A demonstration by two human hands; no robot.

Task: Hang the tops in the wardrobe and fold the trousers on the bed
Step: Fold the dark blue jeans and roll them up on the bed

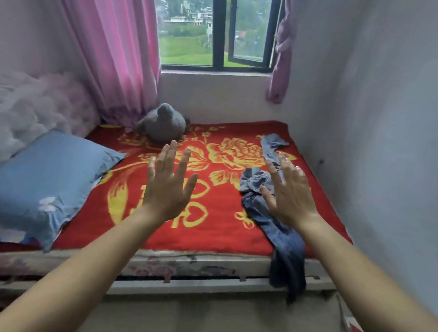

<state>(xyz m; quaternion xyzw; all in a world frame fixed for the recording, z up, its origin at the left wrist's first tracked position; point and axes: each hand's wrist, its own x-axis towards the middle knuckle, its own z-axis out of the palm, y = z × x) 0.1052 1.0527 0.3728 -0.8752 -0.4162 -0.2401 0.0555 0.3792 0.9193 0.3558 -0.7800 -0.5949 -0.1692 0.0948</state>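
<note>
Hovering hands over a bed with trousers along its right edge

The bed [207, 263] fills the middle of the view. Its far side meets the wall below the window [220, 31] and its right side runs close along the right wall [378, 148]. A red blanket [216, 239] with yellow flowers covers it, and the broad middle of the blanket lies bare between the other things. Yellow characters on the blanket are partly covered by the left hand and cannot be read.

A pink curtain [112, 53] hangs at the far left corner. A blue pillow [42, 179] lies at the left end, reaching the front edge. The blue trousers [282, 235] lie crumpled along the right side, one end hanging over the front edge towards the floor. A grey plush toy [163, 124] sits at the far side by the curtain.

The left hand [170, 186] is over the blanket's middle and the right hand [291, 195] over the trousers. Each grip is wide, with the fingers straight and spread. Whether the right hand touches the cloth cannot be told.
</note>
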